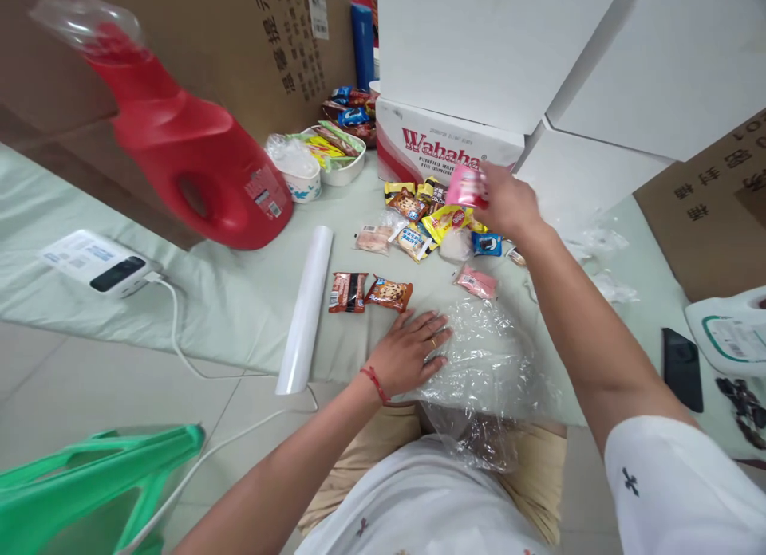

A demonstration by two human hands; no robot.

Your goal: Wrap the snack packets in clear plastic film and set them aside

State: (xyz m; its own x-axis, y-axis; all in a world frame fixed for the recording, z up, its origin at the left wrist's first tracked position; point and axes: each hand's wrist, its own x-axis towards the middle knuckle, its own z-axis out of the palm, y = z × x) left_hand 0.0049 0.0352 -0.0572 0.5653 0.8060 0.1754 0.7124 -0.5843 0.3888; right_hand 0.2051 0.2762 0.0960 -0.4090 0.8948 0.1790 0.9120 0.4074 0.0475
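My left hand [414, 349] lies flat with fingers spread at the left edge of a clear plastic bag [484, 352], which hangs over the table's front edge. Just beyond its fingertips are two brown snack packets [348, 292]. Above the snack pile, my right hand [506, 194] grips a pink snack packet [467, 186], slightly blurred. Below it lie a yellow packet [446, 222], a chocolate-chip cookie packet [405, 201], a white-and-yellow packet [412, 241] and a small blue packet [487, 244]. Another pink packet [477, 281] rests apart, nearer the bag.
A white roll [304, 312] lies left of my left hand. Behind it stand a red jug [203, 156] and white tubs [344, 171] of snacks. A Wahaha box [446, 144] and white boxes close off the back. At right are a phone [682, 369] and crumpled plastic [604, 260].
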